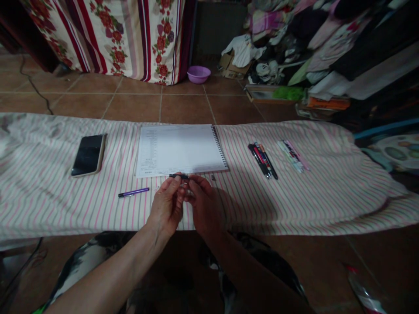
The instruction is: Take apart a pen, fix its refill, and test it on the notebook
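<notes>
My left hand [167,201] and my right hand [204,198] meet in front of the notebook, their fingers closed. Pinched between the fingertips of both is a thin black pen [175,175]; its right part is hidden by the fingers. Just beyond my hands an open spiral notebook [186,146] lies flat, with its coil on the right and print down the left side. A purple pen [133,192] rests on the cloth to the left. Close to my right fingers lies a small dark piece [213,177], too small to name.
A phone [88,155] lies at the left on the striped cloth [235,200]. To the right are a bunch of dark pens [262,160] and a bunch of pale pens [293,155]. On the tiled floor stand a purple basin [199,75] and, at lower right, a plastic bottle [366,292].
</notes>
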### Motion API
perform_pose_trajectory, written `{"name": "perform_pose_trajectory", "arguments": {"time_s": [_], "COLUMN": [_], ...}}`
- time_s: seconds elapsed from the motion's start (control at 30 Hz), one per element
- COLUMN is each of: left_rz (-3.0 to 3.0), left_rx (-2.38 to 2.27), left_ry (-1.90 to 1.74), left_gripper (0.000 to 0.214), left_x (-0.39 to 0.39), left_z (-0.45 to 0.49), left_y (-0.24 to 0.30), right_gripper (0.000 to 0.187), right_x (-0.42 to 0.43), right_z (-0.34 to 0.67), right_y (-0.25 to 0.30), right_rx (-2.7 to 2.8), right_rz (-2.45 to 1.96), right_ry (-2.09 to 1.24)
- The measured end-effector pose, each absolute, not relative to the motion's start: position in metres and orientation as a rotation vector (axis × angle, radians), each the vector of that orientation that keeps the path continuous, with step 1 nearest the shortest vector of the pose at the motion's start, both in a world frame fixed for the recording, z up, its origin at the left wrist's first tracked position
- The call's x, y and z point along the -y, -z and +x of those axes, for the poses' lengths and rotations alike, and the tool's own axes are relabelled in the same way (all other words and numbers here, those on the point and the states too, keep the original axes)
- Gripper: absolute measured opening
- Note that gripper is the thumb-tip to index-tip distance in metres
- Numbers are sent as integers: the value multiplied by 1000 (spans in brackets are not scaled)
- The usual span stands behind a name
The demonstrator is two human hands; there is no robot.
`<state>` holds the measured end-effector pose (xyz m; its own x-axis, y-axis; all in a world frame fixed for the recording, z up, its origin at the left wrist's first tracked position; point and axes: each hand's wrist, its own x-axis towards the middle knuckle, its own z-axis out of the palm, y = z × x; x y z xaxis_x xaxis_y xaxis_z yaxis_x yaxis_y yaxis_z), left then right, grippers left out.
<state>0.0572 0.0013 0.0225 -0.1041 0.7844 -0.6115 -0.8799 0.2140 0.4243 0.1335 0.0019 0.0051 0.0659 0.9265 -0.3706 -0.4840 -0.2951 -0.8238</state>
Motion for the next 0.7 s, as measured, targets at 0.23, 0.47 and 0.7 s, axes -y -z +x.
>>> {"name": "perform_pose_trajectory", "arguments": {"time_s": [0.23, 0.47, 0.7], "left_rz": [-95, -91, -105], "left_rx": [-865, -842, -896], "left_ry": [-1419, -1416, -1422], "left_gripper": [8, 9, 11], "left_x": [0, 1, -1], "left_z": [56, 55, 54], "left_y": [-15, -13, -18], "right_gripper": [28, 26, 23], "right_x": [-3, -4, -3], "right_z": [132, 132, 137], "right_y": [-3, -5, -4], "right_rx": [588, 566, 616], "right_rz": [-1164, -1158, -1206], "right_ry": [-1502, -1481, -1393]}}
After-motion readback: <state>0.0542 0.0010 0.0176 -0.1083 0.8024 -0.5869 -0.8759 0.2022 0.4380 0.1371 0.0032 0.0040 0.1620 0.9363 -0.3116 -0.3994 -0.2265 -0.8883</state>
